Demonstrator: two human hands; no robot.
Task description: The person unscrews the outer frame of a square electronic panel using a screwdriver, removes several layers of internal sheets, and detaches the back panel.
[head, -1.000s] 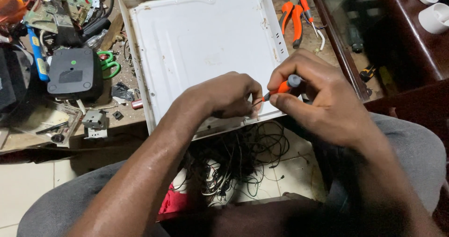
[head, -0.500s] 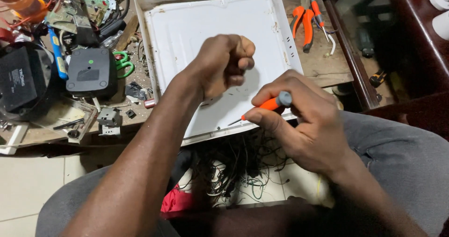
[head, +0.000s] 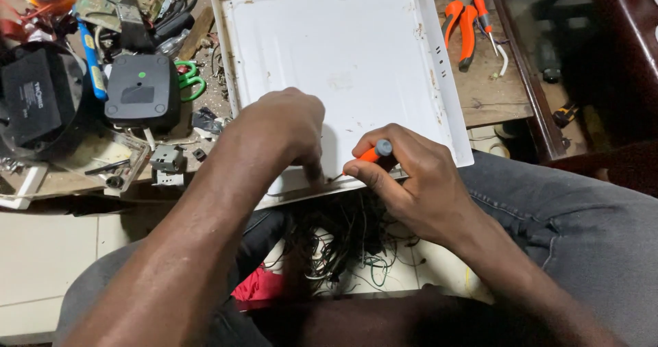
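At nine o'clock on the cluttered bench (head: pixel 500 100) sit a black box (head: pixel 31 93) and a dark grey adapter block (head: pixel 140 90), with green-handled scissors (head: pixel 192 80) just beside it. Toward the centre, the left hand (head: pixel 281 124), which half a second ago was lifted in a fist above the white metal panel (head: pixel 329 52), is now pressed down on the panel's near edge, fingers (head: pixel 312 169) curled narrow against the rim at six o'clock and holding nothing that shows. Just to its right, the right hand (head: pixel 411 182) has come in close, its fingers wrapped tight around an orange-handled screwdriver (head: pixel 373 154) whose tip meets the same rim; this looks like steadying the panel for work at that edge. At two o'clock lie orange-handled pliers (head: pixel 460 25). Below the bench edge hangs a tangle of dark wires (head: pixel 343 237).
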